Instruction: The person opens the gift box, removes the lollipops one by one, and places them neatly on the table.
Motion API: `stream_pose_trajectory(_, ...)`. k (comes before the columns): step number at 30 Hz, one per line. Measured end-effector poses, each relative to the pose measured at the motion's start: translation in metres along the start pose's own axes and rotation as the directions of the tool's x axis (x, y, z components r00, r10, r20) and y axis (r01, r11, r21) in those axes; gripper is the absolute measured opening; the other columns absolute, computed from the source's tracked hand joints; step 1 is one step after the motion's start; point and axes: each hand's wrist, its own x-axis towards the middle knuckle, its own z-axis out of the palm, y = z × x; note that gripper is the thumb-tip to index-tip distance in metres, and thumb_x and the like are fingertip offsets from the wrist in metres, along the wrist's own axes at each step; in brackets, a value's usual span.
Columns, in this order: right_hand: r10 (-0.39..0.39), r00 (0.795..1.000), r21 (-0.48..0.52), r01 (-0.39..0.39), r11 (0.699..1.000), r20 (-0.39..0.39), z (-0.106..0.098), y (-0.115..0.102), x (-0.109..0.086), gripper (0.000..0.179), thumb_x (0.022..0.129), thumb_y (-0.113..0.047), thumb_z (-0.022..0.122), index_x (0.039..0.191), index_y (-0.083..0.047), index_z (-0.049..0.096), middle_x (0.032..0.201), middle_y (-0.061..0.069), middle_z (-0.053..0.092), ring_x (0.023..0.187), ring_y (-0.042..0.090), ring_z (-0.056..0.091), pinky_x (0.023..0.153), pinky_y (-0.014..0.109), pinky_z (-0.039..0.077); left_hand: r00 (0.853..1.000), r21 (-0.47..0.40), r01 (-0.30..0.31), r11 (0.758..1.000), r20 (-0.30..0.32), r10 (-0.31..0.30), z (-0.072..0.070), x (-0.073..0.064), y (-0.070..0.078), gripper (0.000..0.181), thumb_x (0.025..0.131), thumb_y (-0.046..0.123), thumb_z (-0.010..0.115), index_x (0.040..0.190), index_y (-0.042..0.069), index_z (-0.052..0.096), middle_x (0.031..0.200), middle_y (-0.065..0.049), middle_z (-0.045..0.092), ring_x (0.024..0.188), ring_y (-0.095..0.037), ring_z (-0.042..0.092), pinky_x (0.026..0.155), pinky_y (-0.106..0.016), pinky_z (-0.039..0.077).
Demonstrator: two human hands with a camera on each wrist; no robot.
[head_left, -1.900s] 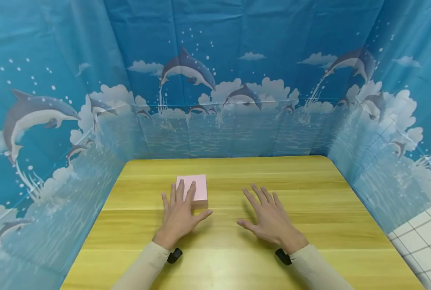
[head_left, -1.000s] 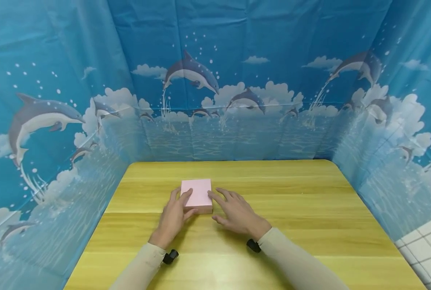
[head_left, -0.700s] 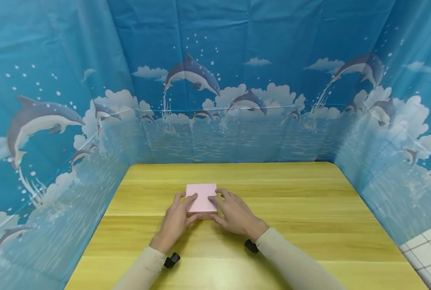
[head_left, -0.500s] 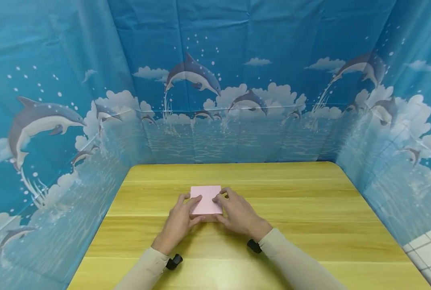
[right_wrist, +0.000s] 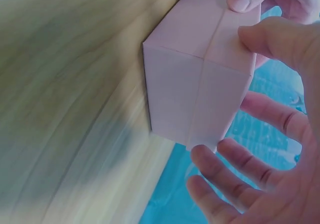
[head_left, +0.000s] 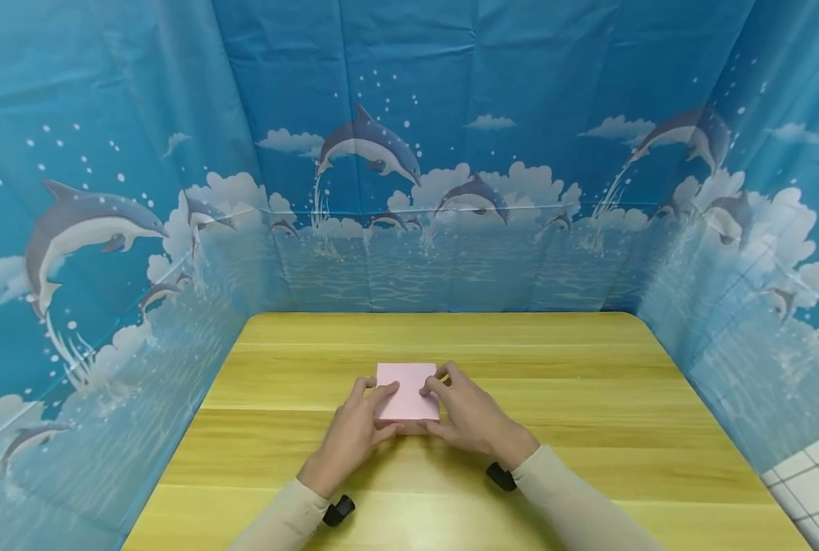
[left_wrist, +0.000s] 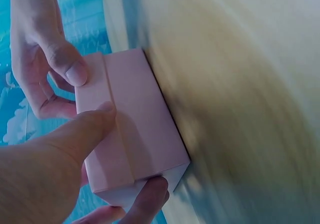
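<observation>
A square pink box (head_left: 407,394) with a fitted lid (left_wrist: 107,154) sits on the table between both hands. My left hand (head_left: 350,438) holds its left side, thumb on the front face at the lid seam and a finger on top. From the other side my right hand (head_left: 477,419) grips the box, its thumb near the seam and a bent index finger over the top. In the right wrist view, the other right fingers curl about the side of the lid. The seam between lid and base looks closed in both wrist views.
The yellow wood-grain table (head_left: 554,398) spreads out around the box. A blue dolphin-print curtain (head_left: 423,252) encloses the back and both sides. White tiles (head_left: 816,474) show at the lower right.
Both hands have come in from lying spread to gripping the box at its two sides. The box has slid right and nearer to me, towards the table's middle.
</observation>
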Motion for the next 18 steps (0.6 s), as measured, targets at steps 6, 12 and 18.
stream_pose_trajectory(6, 0.007, 1.0, 0.036, -0.007, 0.999, 0.002, -0.005, 0.006, -0.013, 0.038, 0.102, -0.032, 0.094, 0.131, -0.019, 0.073, 0.148, 0.015, 0.059, 0.121, 0.025, 0.072, 0.089, 0.038, 0.063, 0.999, -0.001, -0.034, 0.999, -0.032, 0.034, 0.009, -0.003, 0.01, 0.071, 0.098, 0.031, 0.098, 0.16, 0.01, 0.07, 0.156, -0.031, 0.06, 0.079, -0.018, 0.072, 0.079, -0.037, 0.067)
stream_pose_trajectory(12, 0.041, 0.999, 0.104, -0.043, 0.994, 0.019, -0.011, 0.014, -0.026, 0.038, 0.102, -0.028, 0.094, 0.131, -0.019, 0.073, 0.152, 0.017, 0.055, 0.104, 0.021, 0.07, 0.084, 0.031, 0.056, 1.0, -0.065, -0.028, 0.997, -0.007, 0.028, 0.015, -0.004, 0.023, 0.073, 0.1, 0.033, 0.097, 0.162, 0.008, 0.069, 0.157, -0.032, 0.056, 0.072, -0.014, 0.065, 0.074, -0.03, 0.062)
stream_pose_trajectory(18, 0.073, 0.997, 0.136, -0.074, 0.988, 0.017, -0.013, 0.018, -0.036, 0.039, 0.102, -0.024, 0.094, 0.134, -0.017, 0.072, 0.156, 0.017, 0.053, 0.118, 0.022, 0.074, 0.094, 0.037, 0.063, 0.999, -0.064, -0.049, 0.997, -0.017, 0.048, 0.02, -0.003, 0.031, 0.073, 0.1, 0.034, 0.097, 0.163, 0.008, 0.068, 0.157, -0.033, 0.056, 0.083, -0.024, 0.078, 0.079, -0.033, 0.067)
